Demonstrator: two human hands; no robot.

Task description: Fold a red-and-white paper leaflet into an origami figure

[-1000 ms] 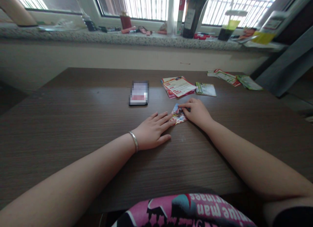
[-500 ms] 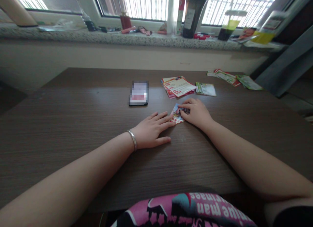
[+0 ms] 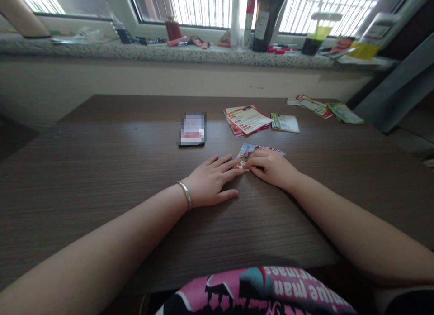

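Note:
A colourful printed paper (image 3: 246, 151) lies on the brown table (image 3: 111, 170) between my hands. My left hand (image 3: 213, 181), with a silver bracelet at its wrist, lies flat with its fingers spread; its fingertips rest on the paper's left edge. My right hand (image 3: 271, 166) lies over the paper's right part, fingers bent together with the tips low on the paper near my left fingertips. Whether those fingers pinch the paper is hidden. A strip of the paper shows beyond the right knuckles.
A phone (image 3: 192, 129) with a blurred screen lies behind my left hand. Behind the paper are a stack of leaflets (image 3: 249, 119) and a small packet (image 3: 285, 123). More packets (image 3: 315, 107) lie at the back right. Bottles (image 3: 266, 23) stand on the windowsill (image 3: 203, 57).
My right hand has moved slightly toward me, its fingertips now lower on the paper. More of the paper's upper right part shows. My left hand has stayed in place.

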